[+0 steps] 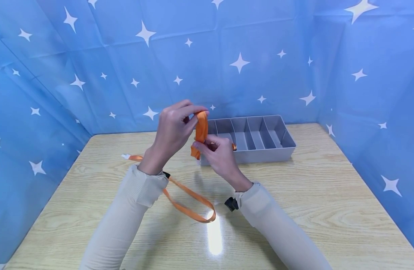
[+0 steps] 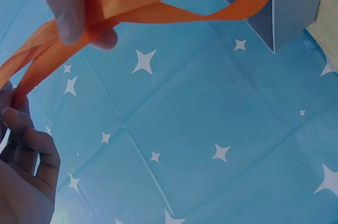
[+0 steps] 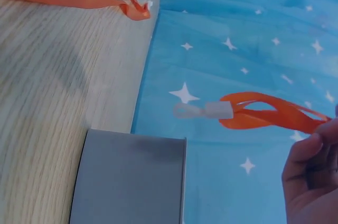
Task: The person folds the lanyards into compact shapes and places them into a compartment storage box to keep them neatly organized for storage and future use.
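- Towards 7 o'clock in the head view, a loose orange strap (image 1: 193, 194) lies ungathered on the tabletop (image 1: 328, 180), passing beneath the left forearm; this one looks untouched so far.
- Near the centre, the left hand (image 1: 175, 122) pinches the top of the held orange strap (image 1: 201, 127) between its fingers.
- That strap is off the tabletop, hanging in layers between the hands; I judge the gathering partway done, since its lower end dangles free.
- At 4 o'clock from the left hand, the right hand (image 1: 221, 154) grips it lower down; the right wrist view shows its white end piece (image 3: 218, 110) loose, towards 10 o'clock.
- At 3 o'clock, the grey divided tray (image 1: 264, 154) stands just behind; the held strap is not laid in it.
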A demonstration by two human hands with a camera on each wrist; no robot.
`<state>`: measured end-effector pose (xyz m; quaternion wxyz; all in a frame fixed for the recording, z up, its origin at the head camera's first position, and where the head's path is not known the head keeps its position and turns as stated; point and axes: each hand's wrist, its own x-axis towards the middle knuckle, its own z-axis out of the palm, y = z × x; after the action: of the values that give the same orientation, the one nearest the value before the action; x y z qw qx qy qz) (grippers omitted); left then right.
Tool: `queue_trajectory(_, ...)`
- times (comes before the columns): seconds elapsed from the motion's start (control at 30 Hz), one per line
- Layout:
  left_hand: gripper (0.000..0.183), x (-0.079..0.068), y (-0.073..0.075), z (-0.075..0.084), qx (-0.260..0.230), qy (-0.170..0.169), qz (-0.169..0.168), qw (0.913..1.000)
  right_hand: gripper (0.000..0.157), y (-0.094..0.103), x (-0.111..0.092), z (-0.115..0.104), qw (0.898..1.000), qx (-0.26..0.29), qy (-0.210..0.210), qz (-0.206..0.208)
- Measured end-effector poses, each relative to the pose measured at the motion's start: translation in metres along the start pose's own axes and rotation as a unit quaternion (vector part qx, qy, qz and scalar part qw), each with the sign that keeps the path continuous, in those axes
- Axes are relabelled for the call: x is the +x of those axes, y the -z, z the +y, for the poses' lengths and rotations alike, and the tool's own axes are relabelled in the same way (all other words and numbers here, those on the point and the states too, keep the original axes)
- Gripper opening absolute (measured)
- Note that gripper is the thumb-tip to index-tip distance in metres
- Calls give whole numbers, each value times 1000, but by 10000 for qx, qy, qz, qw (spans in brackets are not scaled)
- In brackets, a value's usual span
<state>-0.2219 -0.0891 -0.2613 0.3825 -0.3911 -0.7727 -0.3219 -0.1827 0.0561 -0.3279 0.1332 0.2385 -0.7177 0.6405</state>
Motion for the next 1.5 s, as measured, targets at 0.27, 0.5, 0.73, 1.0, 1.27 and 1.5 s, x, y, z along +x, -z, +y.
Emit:
queue_trajectory(0.27, 8, 3, 5, -3, -62, -14, -139, 9999, 9, 1, -2, 2, 9998, 38, 208, -64)
queue_trajectory(0.5, 8, 4, 14, -14, -315, 618, -597, 9958, 10, 3, -8, 15, 9991, 55, -163, -381)
queue_trajectory(0.73, 11, -1, 20, -27, -1102, 1658, -824, 9765, 15, 6, -16, 29, 9972, 265, -94, -689)
queue_trajectory(1.0, 11, -8, 19, -39, -1818, 2236, -814, 9541, 12, 14, -21, 13, 9941, 706, 379, -731)
queue_trajectory(1.27, 12, -16, 13, -44, -2067, 2583, -877, 9396, 11, 20, -17, 0, 9932, 827, 560, -605)
queue_trajectory(1.5, 13, -23, 5, -46, -2056, 2692, -918, 9364, 20, 26, -13, -6, 9917, 837, 784, -588)
